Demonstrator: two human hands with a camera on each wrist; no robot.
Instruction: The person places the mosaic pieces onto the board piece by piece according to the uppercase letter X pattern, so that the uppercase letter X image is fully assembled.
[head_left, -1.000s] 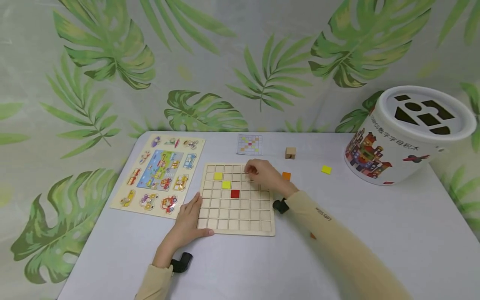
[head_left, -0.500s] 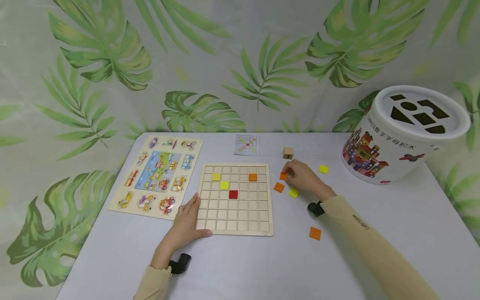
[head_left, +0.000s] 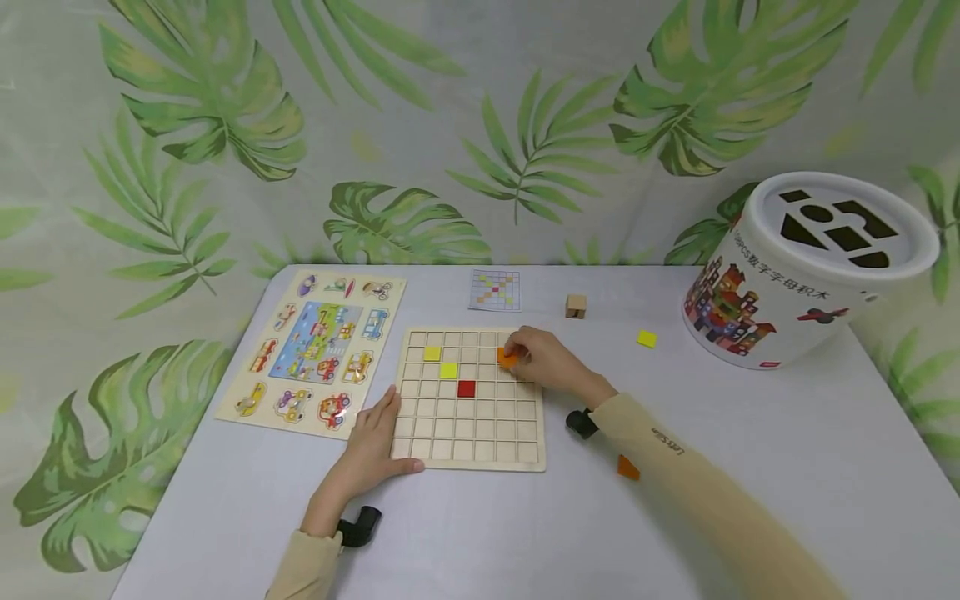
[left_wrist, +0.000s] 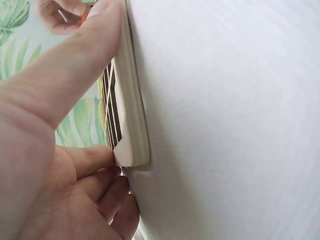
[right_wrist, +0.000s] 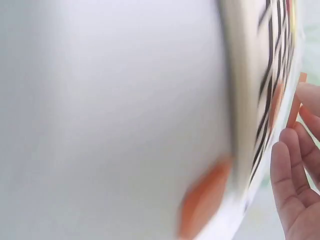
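Note:
My right hand (head_left: 551,360) is over the upper right of the wooden grid board (head_left: 465,454), pinching an orange square tile (right_wrist: 294,114) between thumb and fingers. In the right wrist view, another orange tile (right_wrist: 276,102) sits in the grid close beside the held one. Two yellow tiles, one upper (head_left: 432,354) and one lower (head_left: 448,371), run diagonally down to a red tile (head_left: 467,389) in the cells. My left hand (head_left: 369,450) rests at the board's lower left corner, thumb along the near edge and fingers against the left edge.
A pattern card (head_left: 495,290) and wooden cube (head_left: 576,307) lie behind the board. Loose on the right are a yellow tile (head_left: 647,339) and an orange tile (head_left: 628,467), partly behind the sleeve. A picture puzzle (head_left: 243,375) lies left; a white bucket (head_left: 750,308) stands right.
My right hand left an orange tile in the upper right of the grid, took another orange tile from the table at the right, and moved back left over the board. The left hand stayed put.

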